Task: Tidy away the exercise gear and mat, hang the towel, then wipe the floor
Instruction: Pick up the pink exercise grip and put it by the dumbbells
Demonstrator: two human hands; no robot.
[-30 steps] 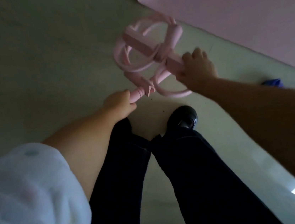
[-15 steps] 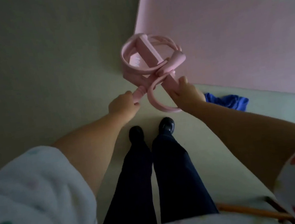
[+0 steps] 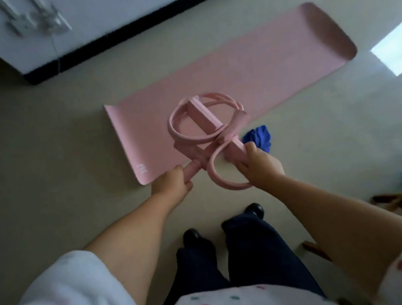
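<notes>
Pink pedal puller gripped between both hands.

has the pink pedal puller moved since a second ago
Yes. The pedal puller, held in both hands, has risen off the floor and now hangs over the mat's near corner.

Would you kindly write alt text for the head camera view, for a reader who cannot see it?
A standing person's left hand and right hand hold a pink pedal resistance band above a pink exercise mat unrolled on a pale floor. A crumpled blue cloth lies beside the mat.
</notes>
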